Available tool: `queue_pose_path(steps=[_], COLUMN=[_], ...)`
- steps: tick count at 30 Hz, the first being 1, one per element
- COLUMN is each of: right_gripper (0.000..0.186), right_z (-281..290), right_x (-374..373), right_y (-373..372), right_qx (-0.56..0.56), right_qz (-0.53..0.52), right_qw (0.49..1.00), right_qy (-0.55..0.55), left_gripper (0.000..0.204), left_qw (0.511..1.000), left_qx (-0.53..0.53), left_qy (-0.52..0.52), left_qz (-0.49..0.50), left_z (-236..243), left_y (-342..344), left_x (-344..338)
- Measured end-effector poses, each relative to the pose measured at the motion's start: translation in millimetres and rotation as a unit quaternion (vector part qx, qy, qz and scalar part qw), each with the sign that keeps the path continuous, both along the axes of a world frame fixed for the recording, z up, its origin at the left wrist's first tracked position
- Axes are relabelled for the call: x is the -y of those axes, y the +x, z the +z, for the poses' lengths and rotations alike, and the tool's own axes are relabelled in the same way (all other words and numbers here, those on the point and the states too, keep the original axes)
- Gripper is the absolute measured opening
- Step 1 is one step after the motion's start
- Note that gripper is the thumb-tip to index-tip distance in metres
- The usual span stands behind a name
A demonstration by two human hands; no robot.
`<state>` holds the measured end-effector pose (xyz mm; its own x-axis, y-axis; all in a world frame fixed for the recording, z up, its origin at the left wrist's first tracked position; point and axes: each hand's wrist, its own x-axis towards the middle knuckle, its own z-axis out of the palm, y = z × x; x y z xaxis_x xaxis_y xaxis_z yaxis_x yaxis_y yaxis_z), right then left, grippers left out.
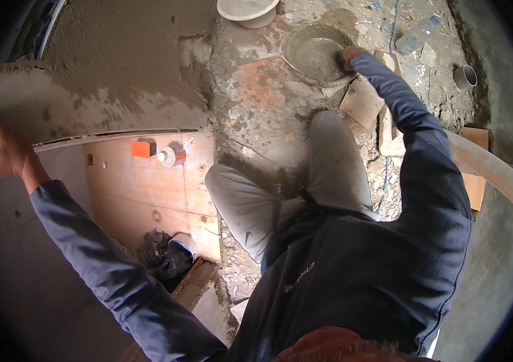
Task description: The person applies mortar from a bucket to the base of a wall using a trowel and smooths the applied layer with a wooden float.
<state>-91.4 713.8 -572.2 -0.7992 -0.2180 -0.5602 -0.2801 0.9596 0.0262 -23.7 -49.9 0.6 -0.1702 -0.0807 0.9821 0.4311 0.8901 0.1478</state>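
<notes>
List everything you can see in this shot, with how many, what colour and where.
Mortar pan: one, grey, on the rubble floor ahead, right hand at its rim.
Upturned pan: one, pale grey, top edge.
Plastic bottle: one, clear, lying top right.
Pipe piece: one, grey, far right.
Wet mortar bed: one, grey-brown, upper left.
Tiles: several, tan, laid at left centre.
Orange block: one, on the tiles.
String spool: one, beside the block.
Dark bag: one, lower tile edge.
Left hand: raised at far left; what it holds is unclear.
Right hand: in the mortar pan.

Right hand in mortar pan; left hand raised, grip unclear
</notes>
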Motion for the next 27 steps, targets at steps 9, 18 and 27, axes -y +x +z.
queue_pose_path(steps=[9, 18, 27], right_gripper=[0.028, 0.033, 0.030], right_z=[48, 63, 73], right_x=[16, 27, 126], right_y=[72, 147, 160], right_qx=[0.247, 0.118, 0.152], right_qz=[-0.359, -0.424, -0.469], right_qw=[0.814, 0.734, 0.561], right_qy=[-0.385, -0.518, -0.665], left_gripper=[0.022, 0.027, 0.018], left_qw=[0.974, 0.990, 0.979], left_qx=[-0.038, -0.051, -0.020], left_qy=[-0.107, -0.070, -0.103], left_qz=[0.194, 0.115, 0.177], left_z=[-10, -23, -19], left_y=[21, 40, 48], left_x=[-53, -128, -129])
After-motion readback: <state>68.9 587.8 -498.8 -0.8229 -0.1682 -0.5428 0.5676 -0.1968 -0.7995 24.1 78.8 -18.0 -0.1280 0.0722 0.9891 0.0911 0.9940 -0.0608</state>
